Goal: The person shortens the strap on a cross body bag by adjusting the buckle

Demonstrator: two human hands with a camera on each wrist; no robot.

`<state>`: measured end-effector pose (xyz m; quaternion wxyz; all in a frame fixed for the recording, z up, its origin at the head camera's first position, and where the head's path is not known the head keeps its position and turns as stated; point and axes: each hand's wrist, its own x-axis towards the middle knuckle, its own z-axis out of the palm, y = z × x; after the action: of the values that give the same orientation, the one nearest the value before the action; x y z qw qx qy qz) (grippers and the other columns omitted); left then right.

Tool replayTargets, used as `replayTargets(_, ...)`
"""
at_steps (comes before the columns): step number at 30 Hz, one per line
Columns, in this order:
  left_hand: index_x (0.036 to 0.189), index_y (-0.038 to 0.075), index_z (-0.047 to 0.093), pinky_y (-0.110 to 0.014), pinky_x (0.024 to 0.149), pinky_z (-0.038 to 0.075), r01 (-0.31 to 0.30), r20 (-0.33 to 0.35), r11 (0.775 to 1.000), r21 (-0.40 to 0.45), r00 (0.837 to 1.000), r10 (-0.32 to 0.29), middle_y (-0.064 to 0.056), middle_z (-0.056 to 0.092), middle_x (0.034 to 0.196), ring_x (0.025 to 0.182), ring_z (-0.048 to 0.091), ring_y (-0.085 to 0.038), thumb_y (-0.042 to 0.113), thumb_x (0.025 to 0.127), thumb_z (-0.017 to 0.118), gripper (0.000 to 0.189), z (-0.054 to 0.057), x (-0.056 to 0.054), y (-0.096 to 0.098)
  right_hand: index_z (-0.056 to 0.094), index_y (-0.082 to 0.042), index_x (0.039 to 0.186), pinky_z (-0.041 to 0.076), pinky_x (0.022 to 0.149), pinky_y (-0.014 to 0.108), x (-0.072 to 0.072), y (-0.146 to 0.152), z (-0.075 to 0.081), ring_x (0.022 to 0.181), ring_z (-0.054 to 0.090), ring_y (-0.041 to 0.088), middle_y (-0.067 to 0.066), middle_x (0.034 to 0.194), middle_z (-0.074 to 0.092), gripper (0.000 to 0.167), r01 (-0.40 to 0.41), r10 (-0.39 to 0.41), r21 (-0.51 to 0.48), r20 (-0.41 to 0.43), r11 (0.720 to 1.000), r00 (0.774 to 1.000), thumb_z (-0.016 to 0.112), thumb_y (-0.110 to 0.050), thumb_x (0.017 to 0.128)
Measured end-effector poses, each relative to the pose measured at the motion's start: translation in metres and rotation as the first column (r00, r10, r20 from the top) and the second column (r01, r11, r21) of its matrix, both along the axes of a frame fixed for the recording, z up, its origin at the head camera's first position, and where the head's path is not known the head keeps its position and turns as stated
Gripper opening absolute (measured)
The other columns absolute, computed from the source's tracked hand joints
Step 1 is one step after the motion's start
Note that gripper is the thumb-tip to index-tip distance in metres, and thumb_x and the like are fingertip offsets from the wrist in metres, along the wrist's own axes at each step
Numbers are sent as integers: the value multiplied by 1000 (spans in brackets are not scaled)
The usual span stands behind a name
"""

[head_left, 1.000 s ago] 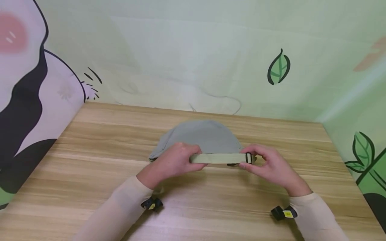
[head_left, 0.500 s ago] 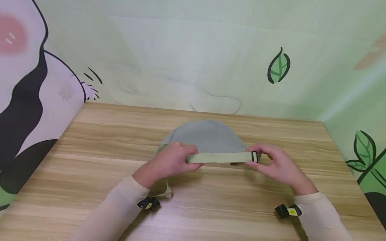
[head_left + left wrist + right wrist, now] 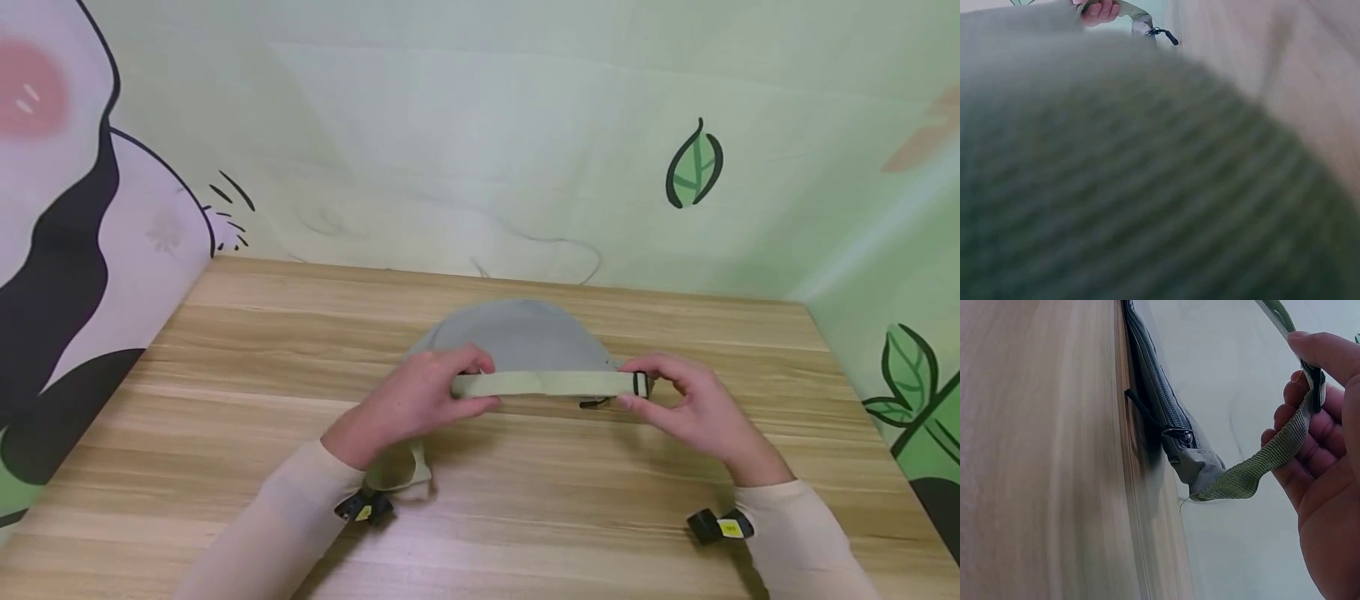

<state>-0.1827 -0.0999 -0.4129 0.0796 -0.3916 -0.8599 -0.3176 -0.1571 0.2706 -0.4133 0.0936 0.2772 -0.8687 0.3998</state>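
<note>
A grey zippered bag [image 3: 517,333] with a rounded top stands on the table, its pale green webbing strap [image 3: 555,383] stretched level in front of it. My left hand [image 3: 420,400] grips the strap's left part between thumb and fingers. At the other end my right hand [image 3: 690,400] pinches the strap beside a black slide buckle [image 3: 640,385]. The right wrist view shows the strap running down to the bag's corner, near the zipper [image 3: 1160,381] and its black pull cord [image 3: 1141,409]. Blurred woven webbing [image 3: 1147,187] fills most of the left wrist view.
The wood-grain table [image 3: 562,533] spreads around the bag. A pale green printed backdrop [image 3: 465,150] rises behind it and along both sides. A slack loop of strap [image 3: 422,471] hangs by the left wrist, near the black wrist camera [image 3: 365,506].
Both hands have moved apart, left hand leftward and right hand rightward with the buckle. A longer span of strap shows between them, slightly higher. The slack loop has come into view.
</note>
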Motion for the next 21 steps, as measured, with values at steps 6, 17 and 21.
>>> replayTargets(6, 113, 8, 78, -27, 76, 60, 28, -72, 998, 50, 997, -24, -4, 82, 105, 70, 56, -4, 21, 90, 90, 29, -3, -1, -4, 77, -14, 116, 52, 83, 19, 0, 3, 1, 91, 62, 4, -5, 105, 75, 36, 27, -27, 14, -5, 1000, 1000, 86, 4, 86)
replayTargets(17, 119, 6, 79, -28, 79, 62, 27, -29, 999, 29, 999, -26, -6, 83, 111, 83, 70, -11, 20, 91, 89, 33, -4, 1, -12, 78, -11, 119, 50, 91, 13, 1, 10, 2, 96, 63, 1, -3, 108, 76, 38, 46, -46, -3, -7, 999, 999, 85, 7, 86)
replayTargets(21, 123, 8, 77, -28, 76, 58, -4, 15, 1000, -3, 1000, 4, -5, 82, 112, 79, 63, -9, 21, 93, 87, 34, -1, 3, -13, 77, -12, 119, 49, 91, 13, 2, 11, 2, 95, 62, 3, -7, 106, 74, 37, 45, -45, -13, 3, 999, 999, 84, 6, 87)
